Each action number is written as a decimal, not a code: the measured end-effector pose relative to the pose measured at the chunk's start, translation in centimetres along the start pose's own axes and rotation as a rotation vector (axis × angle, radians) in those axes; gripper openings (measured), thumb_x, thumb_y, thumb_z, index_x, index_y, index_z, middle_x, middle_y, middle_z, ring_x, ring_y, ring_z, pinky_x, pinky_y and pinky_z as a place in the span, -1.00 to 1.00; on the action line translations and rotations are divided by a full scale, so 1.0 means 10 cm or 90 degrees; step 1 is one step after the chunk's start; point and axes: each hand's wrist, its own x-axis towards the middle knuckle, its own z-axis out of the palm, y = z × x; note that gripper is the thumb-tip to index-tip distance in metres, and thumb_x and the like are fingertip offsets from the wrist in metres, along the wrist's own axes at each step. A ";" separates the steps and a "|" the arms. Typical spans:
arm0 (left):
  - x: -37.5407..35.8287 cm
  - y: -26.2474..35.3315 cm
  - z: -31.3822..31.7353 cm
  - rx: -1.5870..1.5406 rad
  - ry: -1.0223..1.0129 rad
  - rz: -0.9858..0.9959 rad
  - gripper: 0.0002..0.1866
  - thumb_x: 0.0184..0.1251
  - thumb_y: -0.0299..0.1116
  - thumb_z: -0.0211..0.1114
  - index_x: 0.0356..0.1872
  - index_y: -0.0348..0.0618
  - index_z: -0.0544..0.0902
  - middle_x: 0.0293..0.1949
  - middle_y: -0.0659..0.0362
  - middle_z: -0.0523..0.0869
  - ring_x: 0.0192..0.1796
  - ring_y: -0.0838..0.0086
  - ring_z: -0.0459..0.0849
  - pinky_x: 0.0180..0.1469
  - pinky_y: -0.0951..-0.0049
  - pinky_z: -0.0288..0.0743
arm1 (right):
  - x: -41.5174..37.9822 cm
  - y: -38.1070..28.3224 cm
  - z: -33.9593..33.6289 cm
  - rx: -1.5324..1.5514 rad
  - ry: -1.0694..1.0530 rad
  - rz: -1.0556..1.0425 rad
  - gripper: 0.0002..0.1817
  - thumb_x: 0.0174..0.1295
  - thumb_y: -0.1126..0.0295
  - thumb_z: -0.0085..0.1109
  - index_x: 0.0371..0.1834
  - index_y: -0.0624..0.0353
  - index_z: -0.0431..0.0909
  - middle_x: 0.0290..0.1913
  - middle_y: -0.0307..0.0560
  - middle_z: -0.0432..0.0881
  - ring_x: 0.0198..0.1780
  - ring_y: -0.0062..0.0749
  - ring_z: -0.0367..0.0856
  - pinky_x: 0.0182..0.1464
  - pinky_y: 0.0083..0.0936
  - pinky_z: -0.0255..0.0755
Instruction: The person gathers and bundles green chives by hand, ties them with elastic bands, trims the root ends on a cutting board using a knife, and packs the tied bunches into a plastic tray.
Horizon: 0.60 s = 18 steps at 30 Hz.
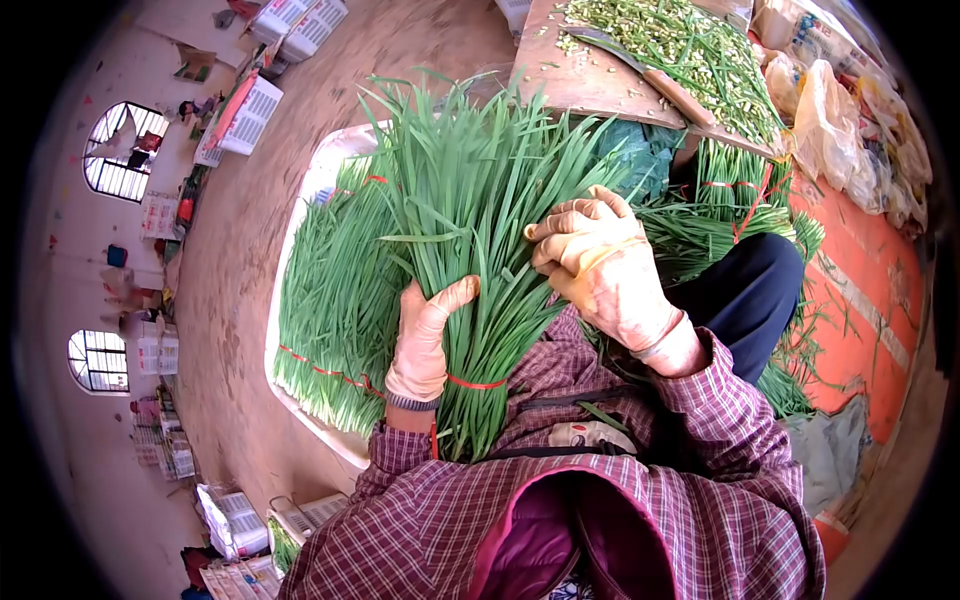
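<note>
A thick bundle of long green chives (480, 230), tied with a red band near its cut end, stands up against my chest. My left hand (425, 340), in a pale glove, grips the bundle on its left side just above the band. My right hand (600, 265), also gloved, wraps its fingers over the bundle's right side higher up. More banded chive bundles (330, 300) lie in a white tray (320, 165) beyond my left hand.
A wooden chopping board (570, 75) carries a knife (650, 75) and a heap of chopped green pieces (700, 50). Further tied chive bundles (740, 195) lie at right by plastic bags (840, 130). White crates (250, 115) stand on the floor at left.
</note>
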 end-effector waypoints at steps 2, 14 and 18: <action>0.01 -0.01 -0.04 0.011 0.000 0.003 -0.55 0.26 -0.36 0.50 0.12 -0.37 0.64 -0.02 0.14 0.78 -0.04 0.47 0.74 0.14 0.39 0.60 | -0.01 0.02 -0.10 -0.014 -0.012 0.005 -0.89 0.02 0.36 0.29 -0.35 -0.03 0.61 -0.12 -0.31 0.70 0.07 -0.29 0.64 0.24 -0.14 0.38; 0.01 0.06 0.06 0.020 -0.053 -0.003 -0.40 0.31 -0.35 0.45 0.33 -0.31 0.46 0.13 0.12 0.70 0.13 0.42 0.67 0.25 0.38 0.52 | 0.04 -0.25 -0.16 0.043 -0.047 0.013 -0.82 -0.03 0.27 0.48 -0.33 -0.17 0.72 -0.13 -0.50 0.72 0.04 -0.43 0.65 0.39 -0.11 0.32; 0.00 0.06 0.06 0.013 -0.058 -0.014 -0.43 0.34 -0.41 0.41 0.34 -0.24 0.46 0.13 0.15 0.69 0.15 0.40 0.65 0.26 0.36 0.50 | -0.05 -0.22 0.12 0.035 -0.043 -0.030 -0.80 -0.03 0.31 0.41 -0.29 -0.17 0.68 -0.02 -0.45 0.68 0.12 -0.38 0.61 0.41 -0.07 0.31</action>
